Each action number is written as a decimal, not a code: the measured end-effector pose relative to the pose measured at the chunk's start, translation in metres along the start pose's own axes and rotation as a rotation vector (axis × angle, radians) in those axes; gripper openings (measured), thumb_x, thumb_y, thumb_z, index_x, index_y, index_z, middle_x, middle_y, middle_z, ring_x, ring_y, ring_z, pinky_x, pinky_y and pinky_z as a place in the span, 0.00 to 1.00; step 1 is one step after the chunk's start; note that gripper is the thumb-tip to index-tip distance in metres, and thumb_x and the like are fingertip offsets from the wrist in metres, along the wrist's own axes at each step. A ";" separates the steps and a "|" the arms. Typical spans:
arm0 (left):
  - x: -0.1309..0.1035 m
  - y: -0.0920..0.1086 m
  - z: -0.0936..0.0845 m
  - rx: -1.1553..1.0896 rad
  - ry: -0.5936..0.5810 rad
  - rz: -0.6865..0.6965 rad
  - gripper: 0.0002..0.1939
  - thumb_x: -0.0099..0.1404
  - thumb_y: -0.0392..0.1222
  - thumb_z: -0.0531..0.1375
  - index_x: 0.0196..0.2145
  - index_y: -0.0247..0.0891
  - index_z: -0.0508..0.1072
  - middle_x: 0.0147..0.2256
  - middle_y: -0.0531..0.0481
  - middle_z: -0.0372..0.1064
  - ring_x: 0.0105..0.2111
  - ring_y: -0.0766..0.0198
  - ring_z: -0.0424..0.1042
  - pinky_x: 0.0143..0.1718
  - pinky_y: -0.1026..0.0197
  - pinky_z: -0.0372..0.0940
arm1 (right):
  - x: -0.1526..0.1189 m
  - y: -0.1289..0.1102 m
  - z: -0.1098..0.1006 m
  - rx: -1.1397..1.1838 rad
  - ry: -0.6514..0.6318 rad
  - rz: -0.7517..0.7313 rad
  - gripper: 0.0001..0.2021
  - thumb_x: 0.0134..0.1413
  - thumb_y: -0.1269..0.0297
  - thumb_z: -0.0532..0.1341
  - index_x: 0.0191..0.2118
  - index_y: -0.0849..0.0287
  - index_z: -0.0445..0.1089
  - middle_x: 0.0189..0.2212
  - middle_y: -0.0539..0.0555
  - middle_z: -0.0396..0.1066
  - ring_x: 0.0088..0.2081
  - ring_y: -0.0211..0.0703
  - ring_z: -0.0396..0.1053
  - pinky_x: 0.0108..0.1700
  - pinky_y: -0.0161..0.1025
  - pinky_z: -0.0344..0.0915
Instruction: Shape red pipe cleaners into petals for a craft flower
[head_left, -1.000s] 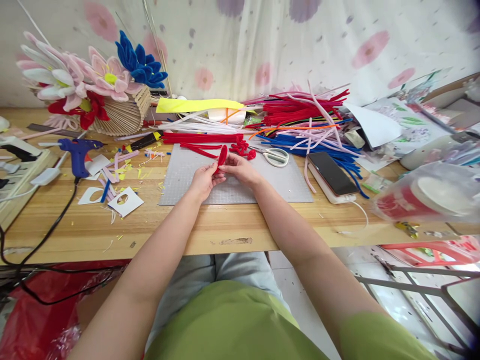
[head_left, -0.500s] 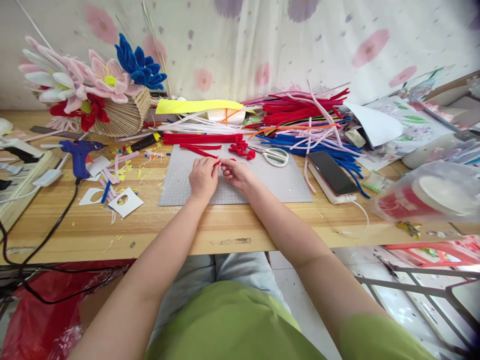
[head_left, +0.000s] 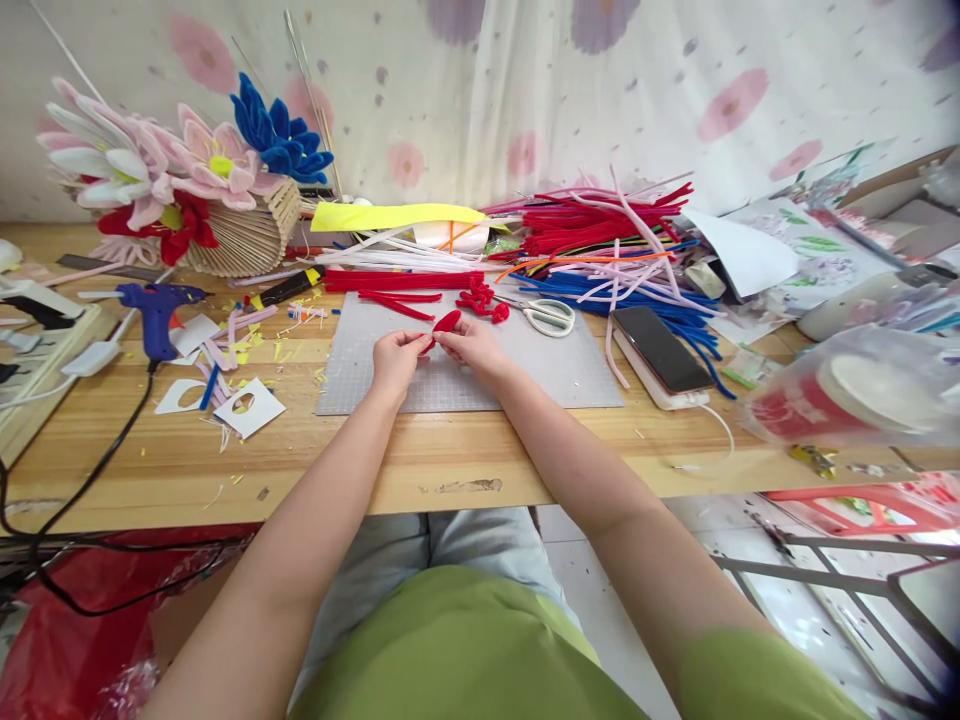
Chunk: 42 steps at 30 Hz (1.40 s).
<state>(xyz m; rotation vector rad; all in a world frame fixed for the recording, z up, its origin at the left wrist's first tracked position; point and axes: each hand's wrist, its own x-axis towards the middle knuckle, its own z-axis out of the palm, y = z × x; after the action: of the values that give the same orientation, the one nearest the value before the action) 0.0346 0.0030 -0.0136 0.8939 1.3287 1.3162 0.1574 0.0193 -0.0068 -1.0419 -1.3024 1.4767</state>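
Red fuzzy piece (head_left: 448, 321): reappearing, leaning right; left hand (head_left: 395, 362) and right hand (head_left: 481, 349) both pinching it; I am judging handwork ongoing.

At centre the fuzzy piece (head_left: 448, 321) is red and the mat (head_left: 536, 392) gridded grey, the glue gun (head_left: 157, 322) at left blue, and the curtain (head_left: 637, 95) up top white with pink and purple flowers (head_left: 733, 104).

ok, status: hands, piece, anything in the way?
Left hand, right hand both gripping red fuzzy petal-shaped piece. Held over gray gridded mat. Red fuzzy coils and white-handled metal scissors lie beyond, not in the way.
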 end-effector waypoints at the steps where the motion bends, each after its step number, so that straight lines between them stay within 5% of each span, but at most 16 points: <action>1: -0.001 0.003 -0.001 -0.025 -0.012 -0.033 0.10 0.43 0.38 0.66 0.24 0.35 0.68 0.21 0.53 0.68 0.24 0.68 0.67 0.27 0.63 0.65 | 0.000 0.000 -0.002 -0.005 -0.039 -0.019 0.09 0.43 0.66 0.63 0.23 0.61 0.62 0.11 0.42 0.57 0.14 0.27 0.49 0.17 0.28 0.44; 9: 0.002 0.014 -0.015 -0.152 -0.190 -0.146 0.15 0.43 0.28 0.61 0.27 0.37 0.60 0.20 0.59 0.63 0.23 0.71 0.68 0.31 0.64 0.66 | -0.004 0.003 -0.005 0.073 -0.198 -0.001 0.14 0.42 0.59 0.66 0.25 0.60 0.61 0.15 0.42 0.58 0.15 0.26 0.51 0.17 0.27 0.46; 11: 0.003 0.009 -0.015 -0.062 -0.112 -0.013 0.14 0.44 0.28 0.61 0.26 0.38 0.59 0.19 0.61 0.60 0.21 0.72 0.65 0.30 0.66 0.64 | -0.002 0.003 -0.002 0.078 -0.154 0.053 0.14 0.43 0.58 0.66 0.26 0.60 0.61 0.16 0.43 0.61 0.15 0.26 0.54 0.17 0.26 0.49; 15: -0.001 0.001 -0.012 0.388 0.093 0.478 0.10 0.50 0.33 0.60 0.27 0.39 0.60 0.24 0.57 0.62 0.25 0.70 0.64 0.32 0.65 0.61 | 0.003 0.001 0.004 0.032 -0.013 0.231 0.19 0.46 0.49 0.63 0.25 0.61 0.63 0.15 0.47 0.64 0.14 0.28 0.57 0.14 0.27 0.51; 19: -0.008 -0.002 -0.009 0.756 0.060 0.749 0.05 0.54 0.32 0.57 0.29 0.40 0.64 0.30 0.51 0.67 0.32 0.65 0.67 0.37 0.61 0.62 | 0.002 0.000 0.005 -0.009 0.046 0.265 0.20 0.52 0.51 0.60 0.20 0.62 0.63 0.12 0.48 0.61 0.12 0.27 0.56 0.12 0.27 0.49; 25: -0.009 -0.005 -0.009 0.912 -0.031 0.760 0.10 0.56 0.31 0.56 0.36 0.42 0.68 0.33 0.49 0.71 0.37 0.60 0.68 0.35 0.60 0.63 | -0.002 -0.005 0.007 0.023 0.114 0.280 0.15 0.51 0.65 0.61 0.18 0.63 0.62 0.11 0.46 0.60 0.12 0.26 0.54 0.13 0.26 0.49; 42: -0.008 -0.007 -0.006 1.056 -0.115 0.831 0.14 0.55 0.34 0.60 0.41 0.41 0.67 0.40 0.46 0.70 0.45 0.55 0.66 0.43 0.56 0.62 | -0.003 -0.010 0.001 -0.061 0.150 0.308 0.14 0.50 0.67 0.58 0.18 0.59 0.57 0.08 0.44 0.52 0.11 0.26 0.45 0.12 0.28 0.38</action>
<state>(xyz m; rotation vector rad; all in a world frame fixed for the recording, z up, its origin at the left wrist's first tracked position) 0.0313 -0.0066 -0.0205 2.3967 1.6229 1.0249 0.1578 0.0162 0.0030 -1.4146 -1.1225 1.5558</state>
